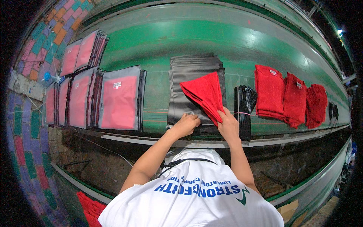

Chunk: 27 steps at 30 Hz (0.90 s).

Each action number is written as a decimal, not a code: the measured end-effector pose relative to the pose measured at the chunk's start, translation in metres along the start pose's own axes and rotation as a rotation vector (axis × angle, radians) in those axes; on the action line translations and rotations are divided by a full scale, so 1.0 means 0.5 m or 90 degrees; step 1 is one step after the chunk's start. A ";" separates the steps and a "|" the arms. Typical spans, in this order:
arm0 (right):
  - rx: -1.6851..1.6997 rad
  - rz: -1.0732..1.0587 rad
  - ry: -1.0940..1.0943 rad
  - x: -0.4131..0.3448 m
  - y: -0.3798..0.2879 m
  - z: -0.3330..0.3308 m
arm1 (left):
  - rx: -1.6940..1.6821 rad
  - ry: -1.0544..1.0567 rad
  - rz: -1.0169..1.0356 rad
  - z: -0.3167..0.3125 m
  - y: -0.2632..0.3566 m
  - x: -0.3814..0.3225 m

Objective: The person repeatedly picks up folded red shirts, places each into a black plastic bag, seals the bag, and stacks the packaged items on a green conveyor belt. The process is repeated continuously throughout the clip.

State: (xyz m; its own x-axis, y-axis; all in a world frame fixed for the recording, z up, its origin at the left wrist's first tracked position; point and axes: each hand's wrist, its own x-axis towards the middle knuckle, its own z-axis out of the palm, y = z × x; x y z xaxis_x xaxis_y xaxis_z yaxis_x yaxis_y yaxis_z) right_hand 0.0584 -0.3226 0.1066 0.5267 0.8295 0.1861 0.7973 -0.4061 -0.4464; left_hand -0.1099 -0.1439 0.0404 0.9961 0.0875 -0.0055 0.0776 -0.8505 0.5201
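Observation:
A folded red garment (205, 95) hangs tilted from my right hand (229, 124), gripped by its lower corner between thumb and fingers. Beneath it lies a stack of black plastic bags (181, 68), their edges fanned at the far end. My left hand (186, 124) rests on the near part of this stack with fingers curled; whether it pinches a bag's edge is hidden. Just right of my right hand is a bundle of thin black strips (244, 105), tied with a pink band (242, 113).
Red folded garments in stacks (269, 93) lie at the right on the green work table (156, 96). Bagged red garments (119, 102) overlap in rows at the left. The table's metal edge (175, 143) runs before me. Behind my left side is more red fabric (89, 208).

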 end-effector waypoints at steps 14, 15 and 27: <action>-0.018 0.018 -0.024 0.001 -0.004 -0.001 | -0.009 -0.035 0.000 -0.011 0.014 0.000; -0.016 0.020 -0.027 0.001 -0.004 -0.001 | -0.010 -0.037 0.000 -0.008 0.011 -0.001; -0.016 0.019 -0.035 0.000 -0.007 -0.003 | 0.001 -0.034 -0.002 -0.003 0.009 0.001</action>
State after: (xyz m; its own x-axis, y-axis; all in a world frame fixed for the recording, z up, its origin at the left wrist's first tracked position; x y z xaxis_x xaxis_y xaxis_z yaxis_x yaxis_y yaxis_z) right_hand 0.0560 -0.3216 0.1096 0.5337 0.8364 0.1248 0.7891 -0.4395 -0.4291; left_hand -0.1092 -0.1468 0.0440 0.9966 0.0630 -0.0531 0.0815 -0.8510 0.5189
